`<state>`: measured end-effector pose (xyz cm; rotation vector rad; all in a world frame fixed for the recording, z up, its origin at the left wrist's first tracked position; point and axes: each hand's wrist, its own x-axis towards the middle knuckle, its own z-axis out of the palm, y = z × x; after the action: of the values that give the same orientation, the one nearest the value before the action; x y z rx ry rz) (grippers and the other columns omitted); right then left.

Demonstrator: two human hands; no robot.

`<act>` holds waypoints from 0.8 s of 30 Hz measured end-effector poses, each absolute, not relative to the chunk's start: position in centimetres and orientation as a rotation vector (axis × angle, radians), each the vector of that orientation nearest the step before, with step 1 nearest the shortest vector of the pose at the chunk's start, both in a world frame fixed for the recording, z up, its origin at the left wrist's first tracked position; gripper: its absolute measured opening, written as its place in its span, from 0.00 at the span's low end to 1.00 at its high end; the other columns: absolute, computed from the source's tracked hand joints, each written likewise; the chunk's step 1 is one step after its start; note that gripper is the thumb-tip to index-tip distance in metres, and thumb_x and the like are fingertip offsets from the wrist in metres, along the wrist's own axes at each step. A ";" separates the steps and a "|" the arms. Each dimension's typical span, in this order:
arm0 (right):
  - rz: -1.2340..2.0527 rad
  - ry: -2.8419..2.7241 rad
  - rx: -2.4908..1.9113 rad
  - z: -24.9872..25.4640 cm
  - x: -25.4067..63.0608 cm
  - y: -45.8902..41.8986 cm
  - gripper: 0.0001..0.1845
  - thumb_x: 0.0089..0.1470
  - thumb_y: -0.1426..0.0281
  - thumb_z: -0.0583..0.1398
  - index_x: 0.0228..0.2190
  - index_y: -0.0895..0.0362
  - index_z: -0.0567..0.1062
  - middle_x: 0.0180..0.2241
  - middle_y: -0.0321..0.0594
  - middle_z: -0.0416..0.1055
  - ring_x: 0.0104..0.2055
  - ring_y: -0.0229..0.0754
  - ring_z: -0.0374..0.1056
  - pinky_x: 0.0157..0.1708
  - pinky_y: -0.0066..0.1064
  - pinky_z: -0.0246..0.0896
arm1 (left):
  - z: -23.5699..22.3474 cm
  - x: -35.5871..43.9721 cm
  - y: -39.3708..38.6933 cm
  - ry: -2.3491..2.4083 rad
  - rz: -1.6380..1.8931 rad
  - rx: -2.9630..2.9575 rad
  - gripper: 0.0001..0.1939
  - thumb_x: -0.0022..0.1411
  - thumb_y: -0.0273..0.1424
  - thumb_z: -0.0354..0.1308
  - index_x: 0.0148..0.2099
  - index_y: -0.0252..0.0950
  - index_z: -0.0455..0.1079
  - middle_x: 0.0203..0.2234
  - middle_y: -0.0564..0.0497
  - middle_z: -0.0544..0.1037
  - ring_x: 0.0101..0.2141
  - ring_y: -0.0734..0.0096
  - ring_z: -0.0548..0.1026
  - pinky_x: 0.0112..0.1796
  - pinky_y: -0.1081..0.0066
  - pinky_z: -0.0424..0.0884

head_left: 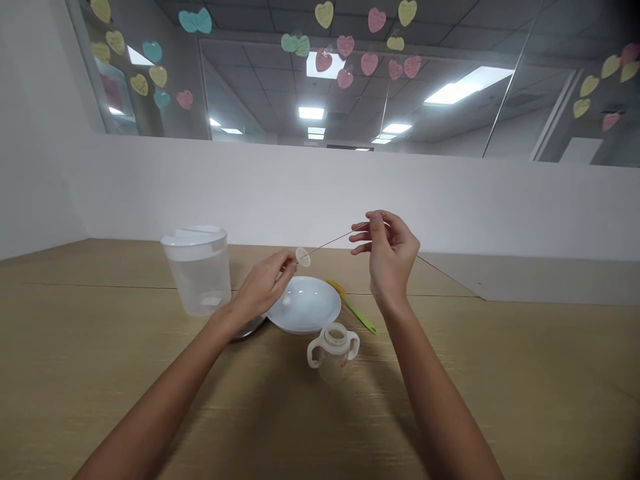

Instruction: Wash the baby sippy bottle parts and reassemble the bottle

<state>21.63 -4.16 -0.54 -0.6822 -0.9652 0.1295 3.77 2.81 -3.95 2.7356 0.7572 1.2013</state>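
A small translucent round piece (303, 257) with a wide rim is pinched between the fingertips of my left hand (267, 283), above the bowl. My right hand (393, 250) is raised higher and to the right, thumb and index finger closed on the end of a thin dark wire (330, 242). The wire slants down to the round piece; whether it passes through is too small to tell. Below stands an open baby bottle (334, 357), upright, with two white handles. Behind it is a white bowl (317, 307), with a small whitish spot inside.
A clear plastic bucket (200, 273) with a white rim stands at the left. Beside the bowl lies a green-handled brush (359, 315) with a yellow-orange head. A dark round object (249, 329) is partly hidden under my left wrist. A white wall (280, 193) closes the table's back.
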 end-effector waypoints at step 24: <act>0.461 -0.676 -0.615 -3.2 21.5 -0.6 0.15 0.44 0.61 0.63 0.29 0.59 0.68 0.19 0.33 0.69 0.19 0.33 0.67 0.25 0.27 0.70 | -3.7 3.6 2.2 0.862 1.196 2.686 0.14 0.65 0.35 0.42 0.38 0.35 0.67 0.24 0.53 0.73 0.25 0.73 0.69 0.28 0.75 0.62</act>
<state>21.54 -0.63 -3.16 -0.6150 -0.6757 0.4608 3.65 2.24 -3.71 2.6860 0.8619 1.1958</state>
